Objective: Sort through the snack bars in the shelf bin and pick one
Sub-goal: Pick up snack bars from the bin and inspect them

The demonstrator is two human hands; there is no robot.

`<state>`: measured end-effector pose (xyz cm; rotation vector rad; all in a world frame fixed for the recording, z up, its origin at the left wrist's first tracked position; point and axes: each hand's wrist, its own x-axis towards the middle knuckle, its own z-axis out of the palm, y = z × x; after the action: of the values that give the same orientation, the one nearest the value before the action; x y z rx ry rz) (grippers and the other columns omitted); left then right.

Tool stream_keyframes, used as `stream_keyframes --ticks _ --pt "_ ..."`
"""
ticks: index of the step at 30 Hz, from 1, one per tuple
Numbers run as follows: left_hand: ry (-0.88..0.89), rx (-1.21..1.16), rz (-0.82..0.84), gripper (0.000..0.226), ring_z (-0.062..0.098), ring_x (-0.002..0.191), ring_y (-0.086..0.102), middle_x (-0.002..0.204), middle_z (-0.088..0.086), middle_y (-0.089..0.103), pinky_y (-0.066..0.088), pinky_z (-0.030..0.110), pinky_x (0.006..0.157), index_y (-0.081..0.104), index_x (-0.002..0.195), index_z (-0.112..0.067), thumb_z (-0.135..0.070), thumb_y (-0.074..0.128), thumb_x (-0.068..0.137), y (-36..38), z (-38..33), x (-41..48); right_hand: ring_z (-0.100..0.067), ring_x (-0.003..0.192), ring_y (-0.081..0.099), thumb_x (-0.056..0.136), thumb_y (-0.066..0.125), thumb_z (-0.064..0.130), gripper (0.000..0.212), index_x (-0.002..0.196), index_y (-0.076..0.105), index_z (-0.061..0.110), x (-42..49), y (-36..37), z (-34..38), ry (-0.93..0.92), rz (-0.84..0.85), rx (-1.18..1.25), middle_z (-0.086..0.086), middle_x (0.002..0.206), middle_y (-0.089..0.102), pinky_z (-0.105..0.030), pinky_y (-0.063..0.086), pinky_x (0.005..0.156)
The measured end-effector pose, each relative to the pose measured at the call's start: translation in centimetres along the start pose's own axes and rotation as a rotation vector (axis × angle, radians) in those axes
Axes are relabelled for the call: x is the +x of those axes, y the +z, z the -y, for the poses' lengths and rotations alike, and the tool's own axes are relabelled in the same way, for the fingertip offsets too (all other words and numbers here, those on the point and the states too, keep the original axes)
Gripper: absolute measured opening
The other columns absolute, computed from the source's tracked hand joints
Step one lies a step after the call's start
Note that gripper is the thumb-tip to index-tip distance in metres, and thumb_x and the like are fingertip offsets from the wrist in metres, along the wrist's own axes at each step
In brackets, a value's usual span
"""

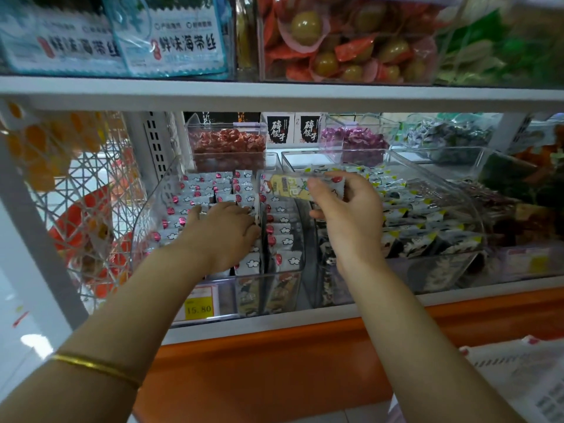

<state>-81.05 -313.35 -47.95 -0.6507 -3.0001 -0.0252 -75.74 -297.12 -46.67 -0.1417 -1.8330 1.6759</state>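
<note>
Your left hand is down inside the clear bin, palm down on the rows of white-wrapped bars that stand on end in its left half. Its fingertips are buried among the wrappers beside the bin's middle divider, so I cannot tell whether they grip a bar or only press on the rows. A thin gold bangle sits on that forearm, well in front of the bin.

Your right hand is raised over the right half of the bin. Its thumb and fingers pinch one snack bar by its right end. The bar lies roughly level above the bin's divider, clear of the packed rows below. Its wrapper seems pale yellow and white with a red spot at the left end, though blur smears the print.

More of the white-wrapped bars fill the right half of the bin, under the held bar. A yellow price tag reading 15.80 is fixed just below the bin's front wall. Just right of the bin stands a neighbouring bin of black, white and yellow packets. Behind the bin is a smaller clear tub of red sweets.
</note>
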Motion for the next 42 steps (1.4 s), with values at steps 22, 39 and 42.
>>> stream_keyframes --ticks 22,39,42 --pt "-0.007 -0.351 -0.16 0.027 0.024 0.091 0.05 0.088 0.001 0.054 0.04 0.044 0.093 0.06 0.079 -0.018 -0.031 0.042 0.095 -1.3 1.7 -2.7 -0.022 0.098 0.055 0.086 0.066 0.021 0.028 0.11 0.059 0.007 5.5 8.5 0.0 -0.439 0.782 -1.074 -0.008 0.111 0.061 -0.026 0.036 0.073" --pt "-0.024 -0.36 -0.127 0.027 0.027 0.094 0.044 0.089 0.008 0.048 0.038 0.035 0.08 0.053 0.076 -0.01 -0.026 0.044 0.095 -1.6 2.8 -2.9 -0.024 0.104 0.06 0.087 0.051 -0.004 0.027 0.097 0.071 0.01 7.5 10.6 0.1 -0.378 0.703 -1.081 -0.009 0.114 0.067 -0.034 0.046 0.089" --pt "0.001 -0.341 -0.162 0.031 0.029 0.094 0.048 0.091 0.012 0.053 0.033 0.03 0.076 0.061 0.086 -0.002 -0.026 0.043 0.095 -1.8 2.9 -2.8 -0.025 0.106 0.058 0.087 0.056 0.001 0.021 0.101 0.068 0.012 7.8 11.3 -0.8 -0.421 0.719 -1.179 -0.009 0.115 0.064 -0.034 0.047 0.088"
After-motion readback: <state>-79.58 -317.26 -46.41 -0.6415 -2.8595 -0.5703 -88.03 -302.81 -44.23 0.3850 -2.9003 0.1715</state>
